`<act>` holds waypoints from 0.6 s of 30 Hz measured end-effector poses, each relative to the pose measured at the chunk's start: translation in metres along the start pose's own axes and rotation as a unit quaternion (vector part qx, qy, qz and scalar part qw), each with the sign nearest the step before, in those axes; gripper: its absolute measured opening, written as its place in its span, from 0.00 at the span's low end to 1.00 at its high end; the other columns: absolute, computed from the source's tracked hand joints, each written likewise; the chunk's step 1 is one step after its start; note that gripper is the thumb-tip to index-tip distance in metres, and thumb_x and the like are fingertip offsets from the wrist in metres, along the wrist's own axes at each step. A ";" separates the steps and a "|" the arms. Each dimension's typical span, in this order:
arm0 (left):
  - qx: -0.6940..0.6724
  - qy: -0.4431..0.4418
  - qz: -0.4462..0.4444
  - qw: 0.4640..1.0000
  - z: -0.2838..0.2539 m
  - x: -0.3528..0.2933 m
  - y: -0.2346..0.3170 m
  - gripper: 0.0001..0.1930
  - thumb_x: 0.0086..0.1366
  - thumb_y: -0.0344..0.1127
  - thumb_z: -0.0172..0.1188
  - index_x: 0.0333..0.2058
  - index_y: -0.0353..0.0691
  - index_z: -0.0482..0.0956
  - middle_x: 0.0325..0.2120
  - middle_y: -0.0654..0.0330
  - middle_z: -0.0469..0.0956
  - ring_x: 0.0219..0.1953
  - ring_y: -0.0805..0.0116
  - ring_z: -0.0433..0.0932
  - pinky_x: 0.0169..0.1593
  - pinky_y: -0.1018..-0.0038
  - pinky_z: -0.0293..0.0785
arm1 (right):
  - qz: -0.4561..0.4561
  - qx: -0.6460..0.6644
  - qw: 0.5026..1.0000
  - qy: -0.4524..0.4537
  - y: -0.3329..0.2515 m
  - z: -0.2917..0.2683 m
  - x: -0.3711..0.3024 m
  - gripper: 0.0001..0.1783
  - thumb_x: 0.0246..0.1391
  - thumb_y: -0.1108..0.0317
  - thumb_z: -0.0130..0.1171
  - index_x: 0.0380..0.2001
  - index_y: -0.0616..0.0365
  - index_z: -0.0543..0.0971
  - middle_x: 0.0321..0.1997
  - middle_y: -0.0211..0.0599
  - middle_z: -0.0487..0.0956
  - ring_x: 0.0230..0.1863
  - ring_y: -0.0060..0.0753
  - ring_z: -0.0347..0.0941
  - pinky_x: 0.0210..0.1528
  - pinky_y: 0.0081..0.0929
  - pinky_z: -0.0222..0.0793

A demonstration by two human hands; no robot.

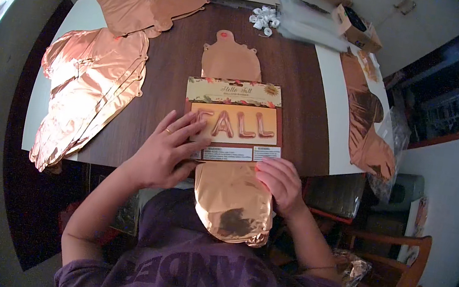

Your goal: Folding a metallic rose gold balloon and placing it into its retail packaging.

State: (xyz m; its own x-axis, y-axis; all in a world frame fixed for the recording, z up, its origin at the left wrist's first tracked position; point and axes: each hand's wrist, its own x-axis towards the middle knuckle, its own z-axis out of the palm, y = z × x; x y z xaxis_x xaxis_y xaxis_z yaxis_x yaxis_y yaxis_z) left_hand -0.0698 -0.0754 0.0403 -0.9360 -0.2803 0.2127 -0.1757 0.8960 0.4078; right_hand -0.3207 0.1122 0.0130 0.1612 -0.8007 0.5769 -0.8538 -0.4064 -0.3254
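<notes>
In front of me a printed cardboard package card (234, 153), with leaves along its top and a picture of letter balloons, lies across a flat copper-coloured foil balloon (231, 196). The foil sticks out beyond the card at the far side, and its near part hangs past the table edge toward my chest. My left hand (164, 152), with a ring on one finger, rests spread on the card's left side. The fingers of my right hand (281, 185) bend over the foil at the card's lower right corner; its thumb is hidden.
Flat copper foil balloons lie in a stack (94, 83) on the left, with another pile (148, 9) behind. More foil (367, 122) drapes over the right edge. White ribbon rolls (264, 18), clear plastic bags (311, 23) and a small box (357, 29) stand at the back. A wooden chair (407, 280) is at right.
</notes>
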 end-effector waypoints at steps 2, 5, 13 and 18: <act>-0.013 -0.004 0.003 1.000 -0.004 -0.003 0.011 0.30 0.49 0.41 0.61 0.54 0.41 0.73 0.61 0.48 0.64 0.66 0.49 0.59 0.67 0.46 0.47 | 0.002 0.008 1.000 -0.001 0.003 0.000 0.002 0.14 0.48 0.71 0.58 0.40 0.57 0.77 0.48 0.39 0.78 0.51 0.42 0.75 0.53 0.43 0.71; -0.009 0.009 0.000 1.000 0.003 -0.005 0.023 0.31 0.46 0.39 0.62 0.52 0.40 0.74 0.58 0.49 0.67 0.64 0.51 0.62 0.67 0.49 0.50 | 0.015 0.024 1.000 -0.003 0.008 -0.003 0.006 0.15 0.48 0.71 0.58 0.41 0.56 0.77 0.48 0.41 0.78 0.50 0.43 0.75 0.51 0.42 0.71; -0.033 0.219 -0.087 0.971 0.035 -0.009 0.019 0.23 0.49 0.32 0.66 0.46 0.38 0.76 0.45 0.52 0.77 0.50 0.52 0.75 0.55 0.60 0.69 | 0.168 0.061 0.984 -0.022 0.014 0.000 0.034 0.41 0.41 0.66 0.70 0.59 0.57 0.64 0.53 0.49 0.76 0.42 0.45 0.77 0.46 0.40 0.73; -0.182 0.170 -0.268 0.930 0.029 -0.001 0.034 0.39 0.55 0.32 0.67 0.63 0.34 0.57 0.44 0.50 0.76 0.47 0.47 0.74 0.51 0.60 0.71 | 0.278 0.044 0.957 -0.073 0.016 0.006 0.058 0.49 0.46 0.63 0.69 0.67 0.55 0.53 0.51 0.49 0.76 0.42 0.47 0.79 0.38 0.39 0.76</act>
State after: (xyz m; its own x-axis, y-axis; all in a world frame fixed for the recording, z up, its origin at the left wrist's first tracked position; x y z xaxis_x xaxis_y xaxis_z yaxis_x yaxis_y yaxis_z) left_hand -0.0834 -0.0348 0.0277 -0.5814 -0.8023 0.1353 -0.4164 0.4363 0.7977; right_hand -0.3216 0.0570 0.0365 -0.2334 -0.9539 0.1886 -0.7840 0.0699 -0.6168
